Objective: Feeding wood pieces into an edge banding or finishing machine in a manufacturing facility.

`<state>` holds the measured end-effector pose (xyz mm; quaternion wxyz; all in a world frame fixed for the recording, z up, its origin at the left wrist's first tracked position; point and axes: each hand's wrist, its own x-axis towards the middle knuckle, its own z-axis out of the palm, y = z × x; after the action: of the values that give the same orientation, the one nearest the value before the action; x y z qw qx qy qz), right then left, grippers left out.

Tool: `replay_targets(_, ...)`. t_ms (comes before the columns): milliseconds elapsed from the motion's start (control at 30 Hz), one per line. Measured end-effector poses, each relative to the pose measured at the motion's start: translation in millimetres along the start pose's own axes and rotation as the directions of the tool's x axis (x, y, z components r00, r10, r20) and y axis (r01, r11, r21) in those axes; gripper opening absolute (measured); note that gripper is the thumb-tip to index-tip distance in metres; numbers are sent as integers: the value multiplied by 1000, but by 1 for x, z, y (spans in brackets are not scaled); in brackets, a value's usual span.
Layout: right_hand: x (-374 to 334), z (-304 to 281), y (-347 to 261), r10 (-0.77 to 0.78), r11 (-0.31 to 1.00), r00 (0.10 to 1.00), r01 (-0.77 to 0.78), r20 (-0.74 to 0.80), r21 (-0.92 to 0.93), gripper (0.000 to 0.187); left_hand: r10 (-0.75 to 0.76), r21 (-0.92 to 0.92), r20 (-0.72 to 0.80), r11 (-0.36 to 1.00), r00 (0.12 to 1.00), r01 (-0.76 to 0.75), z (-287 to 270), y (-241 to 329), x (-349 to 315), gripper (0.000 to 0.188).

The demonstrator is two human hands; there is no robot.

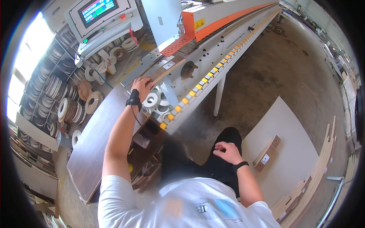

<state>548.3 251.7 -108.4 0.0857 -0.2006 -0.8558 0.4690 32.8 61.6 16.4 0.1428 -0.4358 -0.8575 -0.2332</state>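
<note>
My left hand [142, 88], with a black band at its wrist, reaches forward to the machine's near end. Its fingers close on the near end of a narrow wooden board [160, 72], which bears a white label and lies on the machine bed [207, 57]. Just below that hand are several white rolls of edge banding [153, 99]. My right hand [229, 152] hovers by my right thigh, fingers loosely bent and apart, with nothing in it. To its right, a similar labelled wooden piece [267, 153] lies on a large pale panel [283, 125].
A control panel with a lit screen [98, 10] stands front left. Yellow-and-black rollers [199, 87] line the machine's edge. A dark-topped table [99, 140] is beside my left arm, near shelves of banding rolls [53, 87]. Long wooden strips [321, 167] lie at right.
</note>
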Motion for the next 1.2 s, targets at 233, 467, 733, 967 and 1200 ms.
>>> replay_targets(233,19,-1,6,89,987,958,-121,273,102,45,-66,144,-78,987,995,77,7,-3,32,28)
replay_targets(467,17,-1,24,160,890,952,-253,260,380,30,-122,251,-89,958,988,141,12,-9,39,31)
replay_targets(733,18,-14,33,199,840,957,-278,211,466,27,24,424,145,902,989,-84,-17,9,-3,50)
replay_targets(967,25,-5,75,220,545,967,-234,131,805,33,65,434,140,893,988,-120,6,39,27,62)
replay_targets(1200,12,-9,67,311,469,949,-195,46,862,38,110,434,116,889,987,-150,73,57,98,65)
